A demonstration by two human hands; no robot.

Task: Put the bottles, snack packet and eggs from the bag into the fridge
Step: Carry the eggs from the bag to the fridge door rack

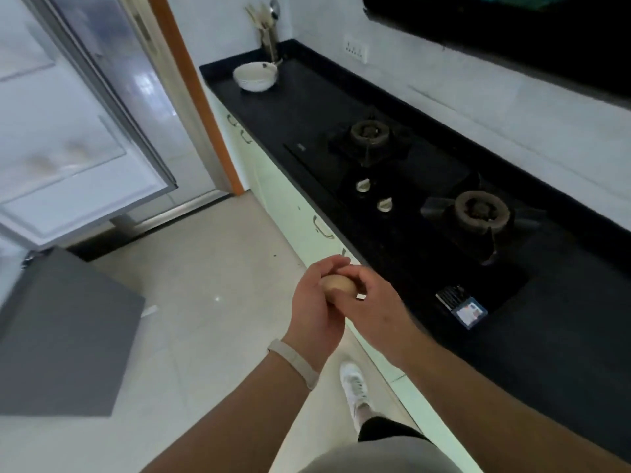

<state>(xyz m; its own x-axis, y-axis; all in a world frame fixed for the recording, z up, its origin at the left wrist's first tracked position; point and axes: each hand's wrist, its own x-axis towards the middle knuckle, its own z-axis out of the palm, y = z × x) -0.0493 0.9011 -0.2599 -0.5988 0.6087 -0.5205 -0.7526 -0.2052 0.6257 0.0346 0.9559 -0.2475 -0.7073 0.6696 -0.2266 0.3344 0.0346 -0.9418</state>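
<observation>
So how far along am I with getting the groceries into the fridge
Done: the fridge door stands open, and two blurred brownish shapes in its door shelf may be eggs already placed. In hand: one egg, cupped between your left hand and right hand. Left: placing it. The bag, bottles and snack packet are out of view, so their status is unknown.

That egg (pixel 338 286) is a matt tan, smooth shell, cupped in both hands over pale floor tiles (pixel 211 285) with a soft gloss. The counter (pixel 300 107) on the right looks like polished black stone, the burners (pixel 369 131) rough dull metal. Far left, the fridge door (pixel 136 97) has a brushed metallic sheen.
</observation>
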